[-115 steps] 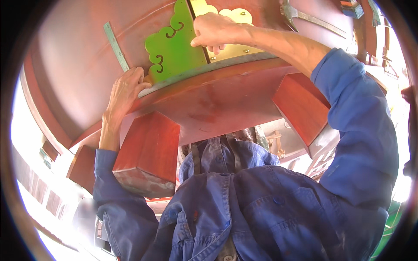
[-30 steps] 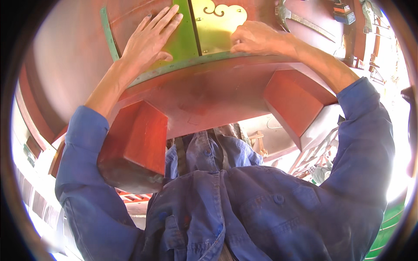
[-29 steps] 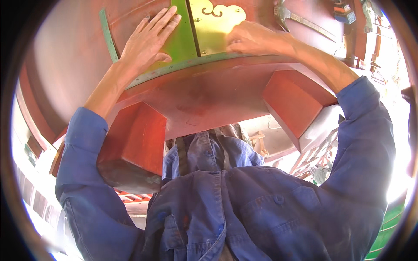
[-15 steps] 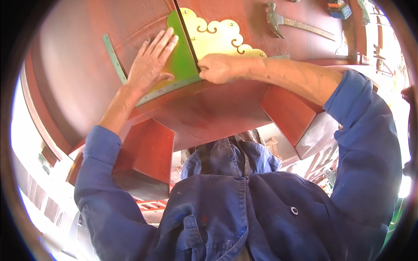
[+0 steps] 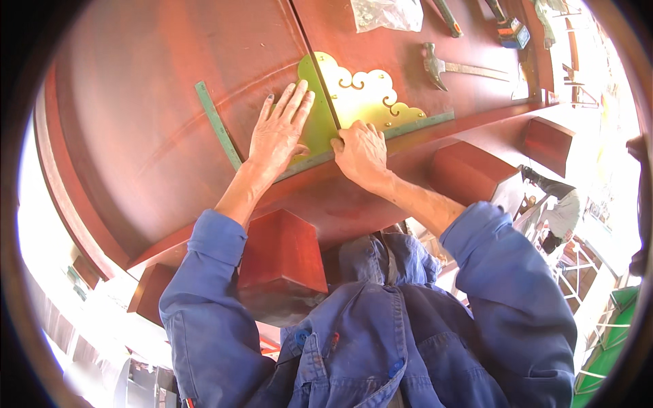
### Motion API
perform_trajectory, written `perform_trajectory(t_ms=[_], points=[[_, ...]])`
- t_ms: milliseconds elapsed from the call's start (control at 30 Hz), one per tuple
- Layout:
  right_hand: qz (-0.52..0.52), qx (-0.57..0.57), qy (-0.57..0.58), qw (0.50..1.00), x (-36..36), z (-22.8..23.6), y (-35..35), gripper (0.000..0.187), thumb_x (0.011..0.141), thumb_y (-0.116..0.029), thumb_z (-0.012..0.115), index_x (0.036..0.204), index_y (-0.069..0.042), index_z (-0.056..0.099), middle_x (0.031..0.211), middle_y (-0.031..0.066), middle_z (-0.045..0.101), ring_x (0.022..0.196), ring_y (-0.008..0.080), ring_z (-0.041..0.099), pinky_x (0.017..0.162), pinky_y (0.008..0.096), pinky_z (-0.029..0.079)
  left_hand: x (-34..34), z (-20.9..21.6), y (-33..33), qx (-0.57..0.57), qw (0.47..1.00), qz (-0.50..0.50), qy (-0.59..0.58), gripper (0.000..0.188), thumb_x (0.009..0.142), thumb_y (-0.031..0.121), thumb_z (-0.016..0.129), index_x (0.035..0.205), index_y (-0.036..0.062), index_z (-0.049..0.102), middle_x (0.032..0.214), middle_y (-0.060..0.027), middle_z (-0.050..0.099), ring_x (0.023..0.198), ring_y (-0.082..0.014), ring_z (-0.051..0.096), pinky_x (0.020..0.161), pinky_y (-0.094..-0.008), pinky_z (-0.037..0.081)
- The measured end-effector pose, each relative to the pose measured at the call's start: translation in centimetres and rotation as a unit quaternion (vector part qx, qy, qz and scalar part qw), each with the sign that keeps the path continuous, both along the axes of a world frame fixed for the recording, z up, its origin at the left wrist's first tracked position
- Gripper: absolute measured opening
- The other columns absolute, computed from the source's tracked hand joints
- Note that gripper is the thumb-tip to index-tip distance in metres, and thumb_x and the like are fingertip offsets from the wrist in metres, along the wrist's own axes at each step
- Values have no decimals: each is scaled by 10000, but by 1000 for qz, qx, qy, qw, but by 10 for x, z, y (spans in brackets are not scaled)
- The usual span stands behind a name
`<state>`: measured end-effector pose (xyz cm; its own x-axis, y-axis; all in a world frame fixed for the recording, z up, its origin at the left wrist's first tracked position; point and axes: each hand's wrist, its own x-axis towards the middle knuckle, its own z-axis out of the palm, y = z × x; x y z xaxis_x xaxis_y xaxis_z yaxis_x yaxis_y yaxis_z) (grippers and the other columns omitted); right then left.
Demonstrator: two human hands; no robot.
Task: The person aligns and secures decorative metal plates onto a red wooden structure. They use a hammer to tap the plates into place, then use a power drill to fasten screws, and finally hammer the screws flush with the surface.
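Head view: the right plate (image 5: pixel 371 100) has studs; left hand (image 5: pixel 274 138), fingers slightly spread, rests on the left plate (image 5: pixel 322 126); right hand (image 5: pixel 362 156) curls at the seam (image 5: pixel 305 30), its hold and left plate's fixing unclear.

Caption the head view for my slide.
Left hand spread over green plate, right hand at gold plate, hammer farther right.

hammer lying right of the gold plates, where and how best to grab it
Probably by the far right half of the handle, with the right hand coming from the person's side. The hammer lies on its side on the red-brown panel, head left, and its long, slim handle points right with nothing visible across it.
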<state>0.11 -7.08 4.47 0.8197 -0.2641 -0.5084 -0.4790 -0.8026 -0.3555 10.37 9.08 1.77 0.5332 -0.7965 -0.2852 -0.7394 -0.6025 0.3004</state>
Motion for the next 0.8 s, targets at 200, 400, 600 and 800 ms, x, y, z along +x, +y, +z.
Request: perform_trajectory(t_ms=[200, 400, 600, 800], points=[[-19, -19, -21, 999, -2, -7, 5, 206, 885, -190, 674, 857, 2, 743, 991, 175, 696, 1011, 348, 645, 885, 490, 469, -1, -5, 3, -16, 1000, -1, 8, 1196, 643, 322, 919, 1612, 102, 254, 1703, -80, 180, 1557, -263, 229, 1260, -492, 277], [-48, -12, -10, 999, 3, -9, 7, 193, 874, -158, 663, 832, 16, 733, 962, 194, 714, 978, 361, 667, 868, 482, 495, 0, -5, 6, -25, 1000, 2, 4, 1210, 637, 330, 921, 1614, 99, 244, 1699, -83, 193, 1553, -264, 239, 1257, -493, 284], [-75, 30, 9, 997, 5, -10, 0, 120, 804, -105, 658, 764, -7, 716, 828, 225, 704, 962, 386, 665, 865, 494, 497, 1, -4, 6, -13, 1000, -10, -27, 1175, 656, 349, 912, 1606, 85, 272, 1698, -75, 204, 1549, -238, 249, 1249, -467, 302], [16, -25, -47, 998, -10, -20, -7, 159, 811, -141, 625, 790, -64, 762, 834, 225, 699, 862, 412, 679, 806, 507, 514, -3, -16, 9, -41, 998, -16, -44, 1141, 679, 326, 905, 1601, 79, 281, 1691, -82, 226, 1537, -240, 277, 1229, -464, 334]])
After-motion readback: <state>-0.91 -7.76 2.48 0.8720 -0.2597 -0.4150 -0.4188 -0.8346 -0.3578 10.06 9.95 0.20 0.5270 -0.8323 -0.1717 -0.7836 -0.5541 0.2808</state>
